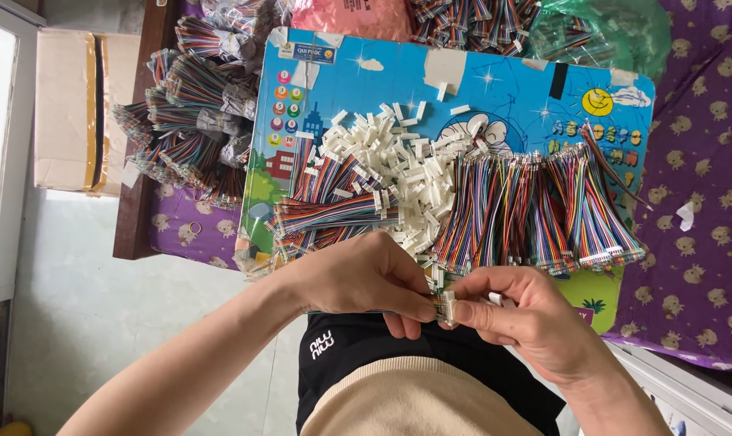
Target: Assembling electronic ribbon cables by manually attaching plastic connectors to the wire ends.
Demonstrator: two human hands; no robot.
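Both hands meet low in the middle, right over the person's lap. Left hand (364,278) is curled closed, fingertips pinching a bundle of rainbow-coloured wires that runs under its palm. Right hand (518,311) is closed too, thumb and forefinger nipping a small white connector (447,308) right where the two hands touch. The wire ends and the connector sit between the fingertips, just off the near edge of the surface.

That surface is a bright blue cartoon board (503,89). A heap of loose white connectors (390,157) is piled in its centre. To the right of the heap, a row of wired bundles (536,214) lies side by side, white plugs toward the hands. To the left, more loose wire bundles (334,210) lie crosswise, just above the left hand. Beyond the board's far left corner, a stack of tied wire hanks (192,121) rests on a purple patterned cloth (705,161).
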